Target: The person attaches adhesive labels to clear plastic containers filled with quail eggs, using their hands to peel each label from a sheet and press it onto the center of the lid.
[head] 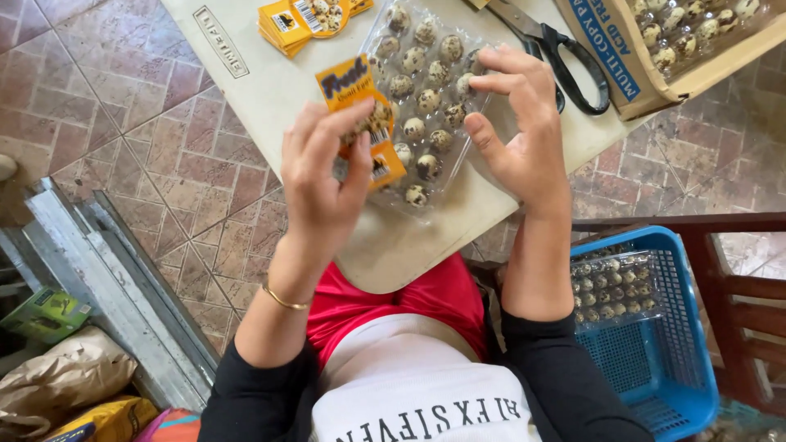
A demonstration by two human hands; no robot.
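My left hand [323, 184] is closed in a pinch on an orange paper label [360, 123], thumb on one side and fingers on the other, holding it over the near left edge of a clear plastic egg tray [426, 98]. The tray lies flat on the beige tabletop [270, 90] and is filled with small speckled eggs [422, 102]. My right hand [516, 131] is half open, fingers curled, fingertips touching the tray's far right edge; it grips nothing that I can confirm. A stack of matching orange labels [307, 20] lies on the tabletop beyond the tray. Black-handled scissors [557, 53] rest just right of the tray. A cardboard box [647, 65] holds more packed eggs. A blue plastic basket [655, 344] at my right carries another filled tray.
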